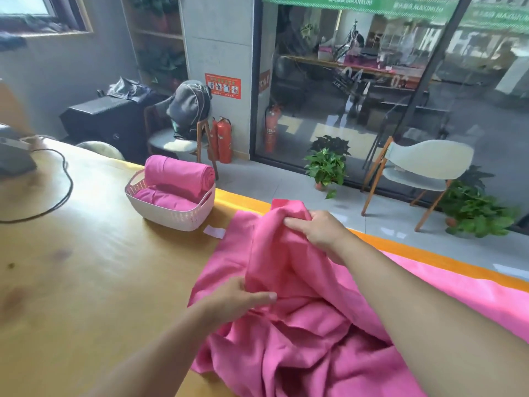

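Observation:
A large pink cloth (297,333) lies crumpled on the wooden table (86,267), spreading to the right edge of view. My right hand (317,229) grips a raised fold of the cloth near the table's far edge, fingers curled into the fabric. My left hand (237,296) pinches the cloth's left side lower down, thumb on top. A white plastic basket (171,213) stands to the left of the cloth and holds a rolled pink cloth (180,174) on top of another folded pink one.
A small white label (214,232) lies on the table between basket and cloth. A black cable (67,181) and a dark device (14,159) sit at the far left. Beyond the table are chairs, potted plants, fire extinguishers and a glass wall.

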The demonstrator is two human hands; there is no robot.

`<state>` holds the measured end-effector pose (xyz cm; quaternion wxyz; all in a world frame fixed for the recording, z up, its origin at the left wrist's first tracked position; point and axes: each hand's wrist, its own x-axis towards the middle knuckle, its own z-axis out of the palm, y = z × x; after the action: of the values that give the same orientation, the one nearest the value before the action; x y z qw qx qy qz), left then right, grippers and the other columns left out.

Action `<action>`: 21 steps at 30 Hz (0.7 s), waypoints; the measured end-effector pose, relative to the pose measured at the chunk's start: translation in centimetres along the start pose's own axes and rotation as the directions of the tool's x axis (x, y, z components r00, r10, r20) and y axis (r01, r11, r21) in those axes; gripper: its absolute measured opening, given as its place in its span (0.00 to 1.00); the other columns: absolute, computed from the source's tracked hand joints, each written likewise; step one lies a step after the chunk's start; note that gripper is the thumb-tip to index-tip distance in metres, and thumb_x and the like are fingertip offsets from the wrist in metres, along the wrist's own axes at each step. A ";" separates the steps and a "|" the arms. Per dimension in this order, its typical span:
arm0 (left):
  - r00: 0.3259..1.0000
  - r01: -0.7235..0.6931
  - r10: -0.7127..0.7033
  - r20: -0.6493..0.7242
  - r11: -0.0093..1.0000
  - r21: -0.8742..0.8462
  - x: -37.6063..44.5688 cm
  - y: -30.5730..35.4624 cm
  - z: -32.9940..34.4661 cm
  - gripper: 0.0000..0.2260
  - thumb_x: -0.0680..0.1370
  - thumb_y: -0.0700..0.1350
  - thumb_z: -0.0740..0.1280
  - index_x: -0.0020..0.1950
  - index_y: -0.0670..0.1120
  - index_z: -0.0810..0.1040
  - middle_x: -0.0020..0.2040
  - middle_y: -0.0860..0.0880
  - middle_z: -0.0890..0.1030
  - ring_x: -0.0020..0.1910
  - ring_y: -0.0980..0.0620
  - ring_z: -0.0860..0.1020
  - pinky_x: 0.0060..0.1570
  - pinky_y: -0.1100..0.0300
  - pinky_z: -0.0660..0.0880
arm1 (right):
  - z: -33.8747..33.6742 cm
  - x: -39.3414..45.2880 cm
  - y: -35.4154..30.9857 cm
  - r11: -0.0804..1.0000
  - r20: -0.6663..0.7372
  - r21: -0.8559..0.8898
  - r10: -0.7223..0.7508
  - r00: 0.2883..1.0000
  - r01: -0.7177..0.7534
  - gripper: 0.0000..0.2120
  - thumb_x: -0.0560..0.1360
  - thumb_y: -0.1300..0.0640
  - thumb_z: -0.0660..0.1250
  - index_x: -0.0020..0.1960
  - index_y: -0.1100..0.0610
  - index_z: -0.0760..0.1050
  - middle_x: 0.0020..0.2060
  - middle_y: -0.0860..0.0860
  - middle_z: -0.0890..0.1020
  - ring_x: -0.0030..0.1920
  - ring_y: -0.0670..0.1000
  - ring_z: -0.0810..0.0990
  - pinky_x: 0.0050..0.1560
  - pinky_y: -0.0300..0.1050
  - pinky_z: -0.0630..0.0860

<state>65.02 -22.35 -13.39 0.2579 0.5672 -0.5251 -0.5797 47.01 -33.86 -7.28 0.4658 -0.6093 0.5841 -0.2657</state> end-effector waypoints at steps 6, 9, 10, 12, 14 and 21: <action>0.987 0.007 -0.082 -0.139 0.882 -0.471 0.1 -1.0 -1.9 0.05 0.71 0.39 0.68 0.36 0.45 0.83 0.38 0.43 0.80 0.34 0.49 0.78 0.34 0.58 0.74 | 3.8 4.5 -0.4 1.000 0.078 -0.013 0.016 0.997 -0.016 0.13 0.77 0.46 0.70 0.47 0.56 0.84 0.41 0.53 0.86 0.39 0.51 0.83 0.47 0.48 0.81; 0.984 0.096 -0.161 -0.081 0.849 -0.520 -1.0 -0.9 -4.5 0.04 0.68 0.39 0.68 0.34 0.41 0.77 0.29 0.43 0.74 0.25 0.49 0.73 0.24 0.61 0.70 | 5.6 7.0 -0.2 0.999 0.074 -0.030 0.015 0.997 -0.013 0.07 0.78 0.52 0.70 0.42 0.53 0.81 0.34 0.47 0.83 0.33 0.45 0.80 0.35 0.36 0.76; 0.983 0.130 -0.177 -0.046 0.852 -0.507 -1.4 -1.1 -5.4 0.06 0.71 0.38 0.67 0.33 0.40 0.76 0.28 0.42 0.74 0.24 0.48 0.74 0.24 0.61 0.72 | 6.1 7.7 -0.2 0.999 0.095 0.010 0.033 0.995 -0.035 0.05 0.78 0.55 0.70 0.43 0.53 0.82 0.34 0.47 0.83 0.33 0.44 0.80 0.35 0.35 0.76; 0.976 0.162 -0.212 -0.053 0.865 -0.475 -1.6 -1.7 -7.3 0.07 0.75 0.38 0.67 0.37 0.39 0.78 0.31 0.41 0.76 0.28 0.47 0.76 0.29 0.58 0.77 | 7.7 9.3 0.3 0.984 0.156 0.147 0.074 0.985 -0.097 0.04 0.77 0.61 0.69 0.50 0.56 0.82 0.39 0.53 0.85 0.37 0.49 0.82 0.43 0.42 0.79; 0.943 0.148 -0.260 -0.206 0.885 -0.441 -0.5 -3.3 -8.5 0.04 0.76 0.40 0.67 0.42 0.41 0.78 0.36 0.42 0.77 0.33 0.48 0.76 0.34 0.58 0.76 | 9.0 10.8 1.4 0.989 0.136 0.092 0.100 0.986 -0.113 0.07 0.76 0.64 0.70 0.52 0.58 0.81 0.41 0.55 0.84 0.38 0.53 0.81 0.45 0.45 0.78; 0.758 0.190 -0.242 -0.605 0.970 -0.151 5.5 -5.3 -7.7 0.15 0.76 0.48 0.68 0.62 0.50 0.74 0.55 0.50 0.79 0.53 0.50 0.78 0.48 0.59 0.72 | 11.6 14.3 3.7 0.957 -0.032 -0.274 0.094 0.995 -0.099 0.07 0.70 0.50 0.75 0.42 0.53 0.82 0.38 0.49 0.84 0.43 0.53 0.82 0.49 0.48 0.78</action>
<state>72.50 -28.00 -18.81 0.3697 0.7717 -0.3188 -0.4077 57.88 -44.15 -18.59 0.3837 -0.6364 0.6485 -0.1648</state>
